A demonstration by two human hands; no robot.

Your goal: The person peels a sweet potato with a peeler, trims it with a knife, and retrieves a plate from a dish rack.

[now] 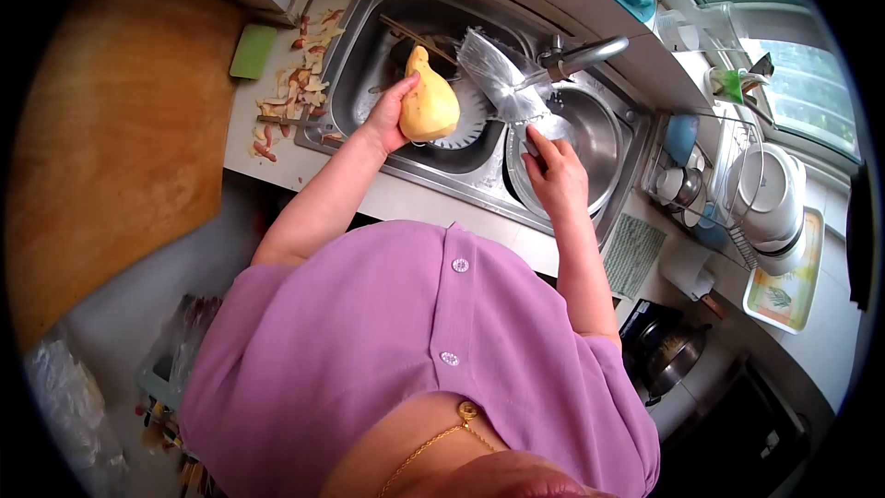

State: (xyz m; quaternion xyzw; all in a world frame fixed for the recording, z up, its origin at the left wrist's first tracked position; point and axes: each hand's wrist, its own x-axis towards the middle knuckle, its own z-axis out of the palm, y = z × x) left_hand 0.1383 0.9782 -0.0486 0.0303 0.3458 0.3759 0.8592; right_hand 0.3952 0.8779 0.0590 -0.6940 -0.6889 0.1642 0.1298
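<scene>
My left hand (392, 115) is wrapped round a peeled yellow sweet potato (430, 112), held above the left basin of the steel sink (355, 83). The vegetable is wide at the bottom and narrows to a knobby tip. Over the right basin, my right hand (559, 175) has its fingers apart, close to the lower end of a clear plastic bag (502, 74) and above a metal bowl (595, 143). Whether its fingertips touch the bag or the bowl I cannot tell. Below the yellow vegetable, a white ridged item (467, 120) shows in part in the left basin.
Peelings (300, 88) lie on the counter left of the sink, near a green sponge (252, 52). The faucet (590, 57) reaches over the right basin. Chopsticks (415, 37) lie across the left basin. A dish rack (682, 161) with bowls stands to the right, beyond a striped cloth (632, 254).
</scene>
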